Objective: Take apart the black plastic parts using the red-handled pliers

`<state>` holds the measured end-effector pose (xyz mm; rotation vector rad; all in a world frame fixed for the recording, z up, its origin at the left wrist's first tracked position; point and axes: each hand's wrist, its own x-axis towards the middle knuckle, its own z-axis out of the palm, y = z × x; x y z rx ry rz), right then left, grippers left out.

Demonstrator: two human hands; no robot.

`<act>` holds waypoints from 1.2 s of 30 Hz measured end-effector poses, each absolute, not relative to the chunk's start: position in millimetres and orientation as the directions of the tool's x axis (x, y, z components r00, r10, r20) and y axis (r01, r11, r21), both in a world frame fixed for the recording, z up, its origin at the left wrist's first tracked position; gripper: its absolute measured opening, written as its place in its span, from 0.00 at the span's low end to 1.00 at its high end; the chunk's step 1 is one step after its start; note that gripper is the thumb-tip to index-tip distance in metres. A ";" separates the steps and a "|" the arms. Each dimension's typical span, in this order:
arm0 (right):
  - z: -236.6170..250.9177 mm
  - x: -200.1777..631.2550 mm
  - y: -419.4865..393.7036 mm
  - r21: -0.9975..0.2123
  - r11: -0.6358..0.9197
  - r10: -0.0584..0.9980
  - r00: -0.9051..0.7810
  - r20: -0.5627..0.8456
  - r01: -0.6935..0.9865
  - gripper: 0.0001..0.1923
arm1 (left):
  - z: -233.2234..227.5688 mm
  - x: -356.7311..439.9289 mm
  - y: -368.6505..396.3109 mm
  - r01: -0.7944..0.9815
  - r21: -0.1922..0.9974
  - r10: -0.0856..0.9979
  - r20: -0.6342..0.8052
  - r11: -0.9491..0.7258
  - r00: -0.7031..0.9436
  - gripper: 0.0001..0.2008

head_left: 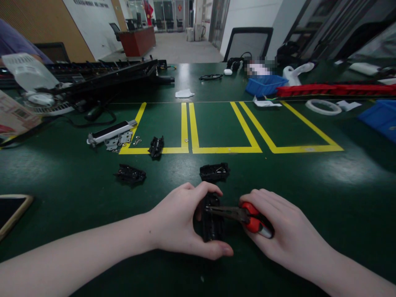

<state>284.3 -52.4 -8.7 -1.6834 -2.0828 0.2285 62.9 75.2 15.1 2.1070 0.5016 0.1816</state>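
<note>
Between the thumb and fingers of my left hand [185, 222] is a black moulded plastic part [213, 225], held upright on its long axis near the table's front. My right hand [278, 227] is closed round the red handles of long-nose pliers [252, 218]. The pliers' jaws point left and reach the upper half of the part; whether they grip anything there is too small to tell. Similar black parts lie close by: one [214, 171] just beyond my left hand, another [131, 174] to the left, and a third [156, 147] on the yellow tape.
Yellow tape [227, 150] marks bays on the green table. At left lie a white-and-black tool [111, 133], metal brackets [119, 141], small rings and a framed dark device [12, 210]. Long black assemblies [114, 78], blue bins [266, 85] and a tape roll [323, 107] stand farther back.
</note>
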 end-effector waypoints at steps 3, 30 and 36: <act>-9.5 284.8 -52.7 -0.392 0.255 0.954 -0.163 0.253 0.884 0.10 | 15.3 63.0 74.9 0.287 0.822 0.422 -0.063 -0.492 0.905 0.38; -7.9 285.8 -49.7 -0.361 0.247 0.955 -0.161 0.250 0.899 0.10 | 14.7 63.3 75.0 0.260 0.812 0.378 -0.053 -0.523 0.924 0.36; -7.7 286.1 -49.2 -0.354 0.241 0.957 -0.159 0.244 0.904 0.09 | 14.8 62.4 75.3 0.263 0.813 0.387 -0.050 -0.520 0.921 0.37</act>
